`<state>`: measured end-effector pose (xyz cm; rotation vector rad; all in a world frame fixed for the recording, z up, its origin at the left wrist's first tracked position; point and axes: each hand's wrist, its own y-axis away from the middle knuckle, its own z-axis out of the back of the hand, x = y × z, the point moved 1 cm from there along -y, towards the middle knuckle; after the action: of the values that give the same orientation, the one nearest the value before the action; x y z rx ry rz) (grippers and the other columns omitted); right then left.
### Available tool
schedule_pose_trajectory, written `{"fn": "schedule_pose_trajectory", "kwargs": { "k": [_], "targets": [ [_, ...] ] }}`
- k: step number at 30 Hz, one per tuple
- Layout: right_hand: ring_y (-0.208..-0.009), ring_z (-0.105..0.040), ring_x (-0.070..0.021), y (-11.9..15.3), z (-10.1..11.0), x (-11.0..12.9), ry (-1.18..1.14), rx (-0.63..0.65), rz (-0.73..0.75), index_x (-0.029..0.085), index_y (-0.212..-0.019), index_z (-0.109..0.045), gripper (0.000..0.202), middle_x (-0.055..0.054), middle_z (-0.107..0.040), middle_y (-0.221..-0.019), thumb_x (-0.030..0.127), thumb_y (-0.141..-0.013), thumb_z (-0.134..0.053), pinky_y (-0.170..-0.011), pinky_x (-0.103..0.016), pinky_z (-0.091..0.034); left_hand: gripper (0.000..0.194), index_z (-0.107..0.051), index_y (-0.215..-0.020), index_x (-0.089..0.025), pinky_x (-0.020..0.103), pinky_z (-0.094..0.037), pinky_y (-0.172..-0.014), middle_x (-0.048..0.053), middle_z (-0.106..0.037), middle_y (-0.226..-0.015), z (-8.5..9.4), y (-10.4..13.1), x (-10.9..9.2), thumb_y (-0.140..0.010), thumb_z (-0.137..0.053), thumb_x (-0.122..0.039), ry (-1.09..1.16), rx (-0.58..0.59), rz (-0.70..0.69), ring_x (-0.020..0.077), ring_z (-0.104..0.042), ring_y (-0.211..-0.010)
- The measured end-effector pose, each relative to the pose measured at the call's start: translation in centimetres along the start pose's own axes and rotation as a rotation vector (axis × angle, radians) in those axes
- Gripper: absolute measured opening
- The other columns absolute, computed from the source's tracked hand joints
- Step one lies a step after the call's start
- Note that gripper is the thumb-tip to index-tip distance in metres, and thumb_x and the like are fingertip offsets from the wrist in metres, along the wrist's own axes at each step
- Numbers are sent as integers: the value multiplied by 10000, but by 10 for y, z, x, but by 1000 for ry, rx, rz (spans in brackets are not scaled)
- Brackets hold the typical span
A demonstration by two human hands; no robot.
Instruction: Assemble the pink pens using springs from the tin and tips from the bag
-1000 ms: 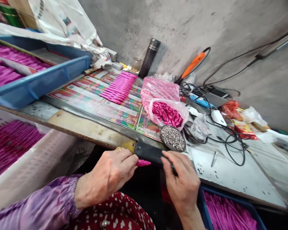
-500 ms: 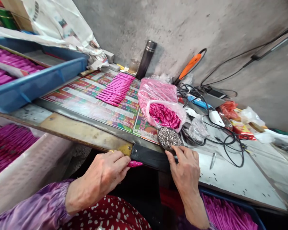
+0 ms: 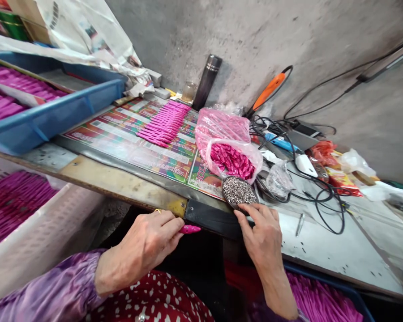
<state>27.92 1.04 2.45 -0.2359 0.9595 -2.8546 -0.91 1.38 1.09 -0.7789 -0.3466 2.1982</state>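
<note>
My left hand (image 3: 143, 248) is closed around a bright pink piece with a pointed tip (image 3: 190, 229), held just off the table's front edge. Most of that piece is hidden inside my fingers. At the near rim of a dark round dish (image 3: 225, 201) full of small silvery metal pins (image 3: 239, 190), my right hand (image 3: 260, 230) has thumb and index finger close together. What lies between those fingertips is too small to make out. Right behind the dish, an open pink plastic bag (image 3: 221, 127) holds many glossy pink pointed pieces (image 3: 233, 160).
A row of pink pen-like sticks (image 3: 166, 123) lies on a printed sheet (image 3: 121, 134). A blue crate (image 3: 77, 100) stands left, a dark flask (image 3: 208, 82) at the wall. Tangled cables (image 3: 322, 203) and a small metal rod (image 3: 300, 224) are to the right.
The view has shifted slightly, so everything sits a little further right. Both hands keep nearly the same places, with the right fingertips still at the dish's near rim.
</note>
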Motion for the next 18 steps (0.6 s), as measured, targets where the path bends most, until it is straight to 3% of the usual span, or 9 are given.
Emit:
{"fn": "schedule_pose_trajectory", "kwargs": {
  "k": [9,18],
  "targets": [
    [-860,-591,-279,-4,3,-6,-165,72,-185,222,-853,-786,304,-82,-711,-839,399,-922,-549,-799,-423,-455,181,-673,-929,-151,287,-456,-587,28,-653,-785,7,-5,-5,-976,-499,-135,15,-41,-26,169,-618,-670],
    [-827,-597,-292,-10,9,-10,-185,149,-286,236,-787,-777,454,-89,-731,-808,617,-873,-546,-767,-424,-435,210,-698,-908,-124,271,-475,-580,51,-677,-799,18,-7,-10,-975,-499,-127,69,-8,9,171,-642,-683]
  ]
}}
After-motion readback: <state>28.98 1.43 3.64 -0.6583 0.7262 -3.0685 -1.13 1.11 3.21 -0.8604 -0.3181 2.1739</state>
